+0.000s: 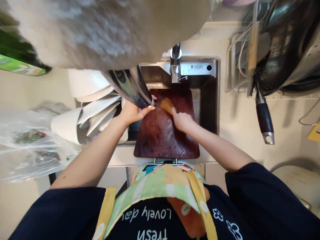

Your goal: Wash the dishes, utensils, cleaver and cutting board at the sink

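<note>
A wet, dark reddish-brown cutting board (160, 136) lies across the stainless steel sink (212, 100). My right hand (182, 120) presses a yellow-orange sponge (167, 105) onto the board's far part. My left hand (133, 113) grips the end of a shiny metal handle (130, 87) over the board's left corner. The handle seems to belong to a large, blurred grey pan (100, 33) that is close to the camera and hides the upper left of the view.
A chrome tap (175, 63) rises behind the board. White dishes (92, 110) lean at the left, beside a clear plastic bag (27, 146). At the right stand a wire rack (236, 63) and a dark colander (270, 63) with a black-handled utensil (263, 116).
</note>
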A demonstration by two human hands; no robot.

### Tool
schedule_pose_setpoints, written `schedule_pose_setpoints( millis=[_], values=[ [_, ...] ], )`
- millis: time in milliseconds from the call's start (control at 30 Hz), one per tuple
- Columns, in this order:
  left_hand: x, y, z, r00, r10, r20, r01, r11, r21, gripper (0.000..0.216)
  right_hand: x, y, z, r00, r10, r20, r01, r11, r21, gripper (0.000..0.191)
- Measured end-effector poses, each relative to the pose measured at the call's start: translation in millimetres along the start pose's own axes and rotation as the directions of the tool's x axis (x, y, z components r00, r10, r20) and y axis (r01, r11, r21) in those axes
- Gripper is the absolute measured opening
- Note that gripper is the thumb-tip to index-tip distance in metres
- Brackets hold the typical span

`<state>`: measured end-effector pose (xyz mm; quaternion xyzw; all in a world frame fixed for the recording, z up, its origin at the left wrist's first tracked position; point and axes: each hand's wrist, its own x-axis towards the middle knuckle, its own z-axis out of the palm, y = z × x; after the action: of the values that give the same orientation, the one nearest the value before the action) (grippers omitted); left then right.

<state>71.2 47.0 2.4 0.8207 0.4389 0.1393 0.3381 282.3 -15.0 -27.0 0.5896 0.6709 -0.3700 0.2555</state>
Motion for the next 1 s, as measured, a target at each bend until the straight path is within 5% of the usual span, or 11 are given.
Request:
schedule_pose_setpoints(
  millis=[67, 200, 333, 467, 600, 733, 867, 1000],
  values=[
    [3, -1, 3, 1.000, 0.017, -0.010, -0.017, 1.000, 0.004, 0.045, 2, -1, 0, 0.994, -0.089, 0.056, 0.088, 0.996, 0.019, 0.071],
    [10, -1, 8, 0.997, 0.073, -0.032, -0.074, 0.997, -0.026, 0.045, 6, -1, 1, 0.996, 0.078, -0.048, -0.077, 0.997, 0.023, 0.068],
    [14, -1, 9, 0.997, 0.074, -0.037, -0.075, 0.996, -0.045, 0.044, 7, -3, 3, 0.997, -0.082, -0.011, 0.082, 0.996, 0.017, 0.070],
    [15, 0, 10, 0.997, 0.069, -0.046, -0.071, 0.996, -0.052, 0.045, 7, -2, 2, 0.996, 0.070, -0.052, -0.069, 0.997, 0.025, 0.070],
    [15, -1, 13, 0.996, 0.077, -0.048, -0.080, 0.994, -0.070, 0.044, 5, 1, 3, 0.998, -0.055, -0.011, 0.055, 0.998, 0.004, 0.071],
    [14, 0, 14, 0.996, 0.077, -0.051, -0.080, 0.994, -0.069, 0.045, 6, 6, 2, 0.995, 0.082, -0.058, -0.082, 0.997, 0.002, 0.069],
    [13, 3, 13, 0.998, 0.053, -0.044, -0.056, 0.996, -0.063, 0.046, 8, 5, 1, 0.999, -0.054, 0.005, 0.054, 0.999, 0.003, 0.073],
    [11, 3, 12, 0.998, 0.047, -0.048, -0.050, 0.998, -0.049, 0.047, 8, 7, -2, 0.995, 0.096, -0.027, -0.097, 0.995, -0.014, 0.075]
  ],
)
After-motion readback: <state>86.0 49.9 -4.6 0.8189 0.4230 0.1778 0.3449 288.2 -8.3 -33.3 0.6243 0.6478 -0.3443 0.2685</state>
